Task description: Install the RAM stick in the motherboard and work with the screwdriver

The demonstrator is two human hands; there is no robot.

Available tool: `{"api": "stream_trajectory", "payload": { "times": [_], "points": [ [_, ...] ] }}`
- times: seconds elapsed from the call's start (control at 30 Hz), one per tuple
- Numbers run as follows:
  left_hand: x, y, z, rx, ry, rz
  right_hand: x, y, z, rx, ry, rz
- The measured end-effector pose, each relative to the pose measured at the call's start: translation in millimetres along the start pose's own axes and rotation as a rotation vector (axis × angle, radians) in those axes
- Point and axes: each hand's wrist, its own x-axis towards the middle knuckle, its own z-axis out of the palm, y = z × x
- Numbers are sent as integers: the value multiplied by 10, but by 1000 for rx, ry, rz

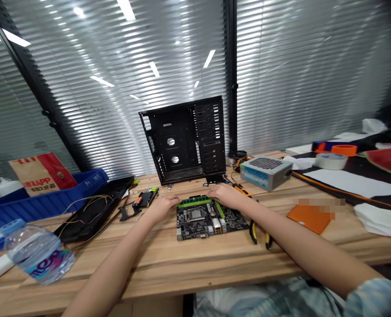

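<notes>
Left hand (162, 208) and right hand (226, 196) are both sitting on the far edge of a motherboard (211, 220) lying flat on the wooden desk (116, 268), fingers loose, can't tell if they're actually gripping it, yellow-handled pliers (253, 232) just to the right.

Probably an office: wooden desk (155, 268), glass partitions with slatted blinds (307, 75).

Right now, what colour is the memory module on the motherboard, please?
The memory module is green; it shows best in the head view, the only view.
</notes>
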Motion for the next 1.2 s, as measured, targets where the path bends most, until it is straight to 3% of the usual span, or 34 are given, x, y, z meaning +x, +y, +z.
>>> {"api": "stream_trajectory", "payload": {
  "times": [0.33, 0.83, 1.2],
  "points": [
    [-9, -52, -10, 32, 3, 17, 22, 140, 96, -144, 68, -127],
    [-19, -227, 142, 35, 89, 84, 72, 140, 46, -164, 76, -134],
    [27, -163, 48, 8, 33, 44, 116, 183, 25, -193, 60, -175]
  ]
}}
